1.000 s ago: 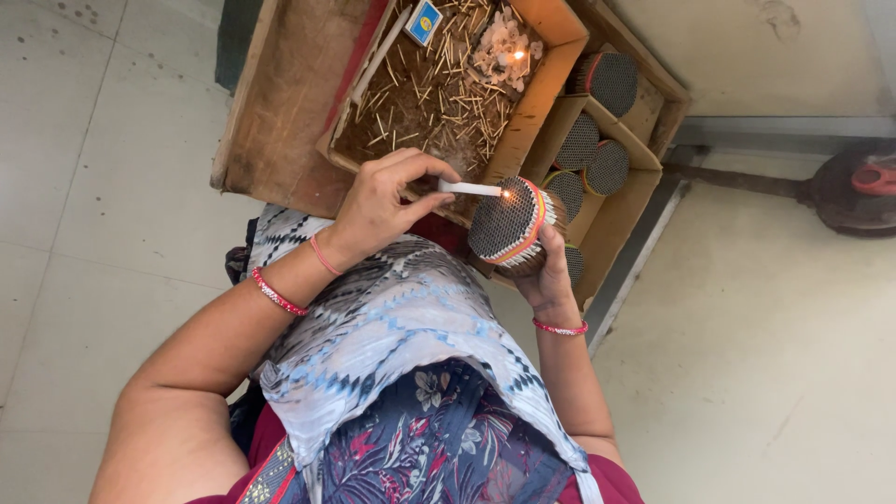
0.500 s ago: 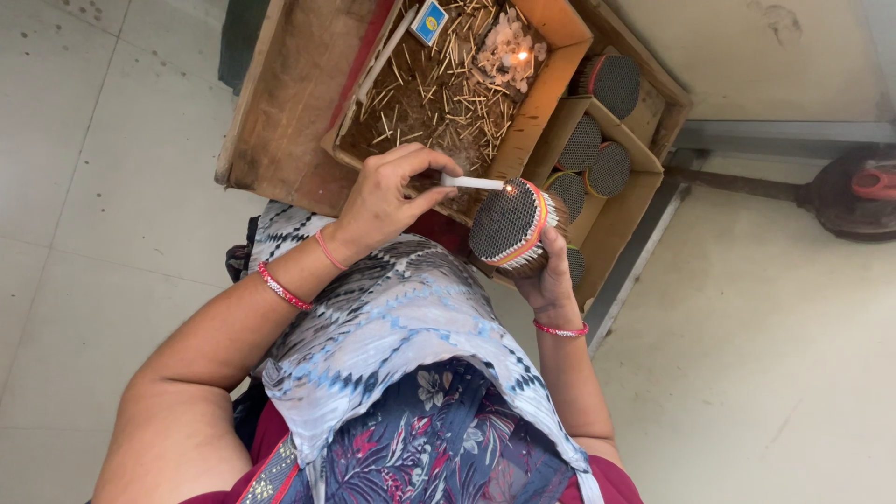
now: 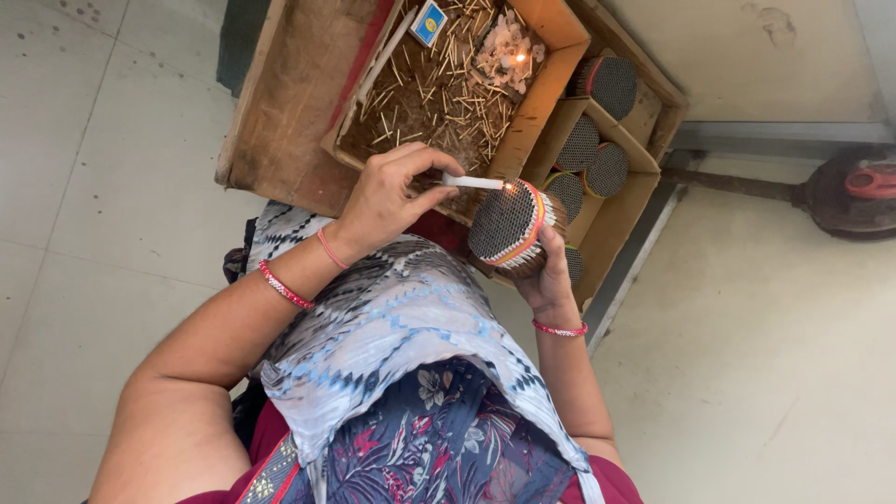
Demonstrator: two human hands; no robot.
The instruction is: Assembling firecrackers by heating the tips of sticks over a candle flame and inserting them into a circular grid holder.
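Note:
My left hand [image 3: 392,198] pinches a thin white taper [image 3: 471,182] whose lit tip touches the upper edge of a round bundle of thin sticks [image 3: 504,224]. The bundle is bound with orange and red bands. My right hand [image 3: 549,278] cups it from below and tilts its dark flat face towards me. Both hands hover over my lap, just in front of a wooden tray [image 3: 280,103].
An open box [image 3: 546,70] on the tray holds several loose matchsticks, a small blue and yellow matchbox [image 3: 427,21] and a burning candle stub [image 3: 518,58]. A cardboard box [image 3: 644,187] to the right holds more round bundles [image 3: 607,168]. A dark red and black object [image 3: 854,191] lies on the floor at far right.

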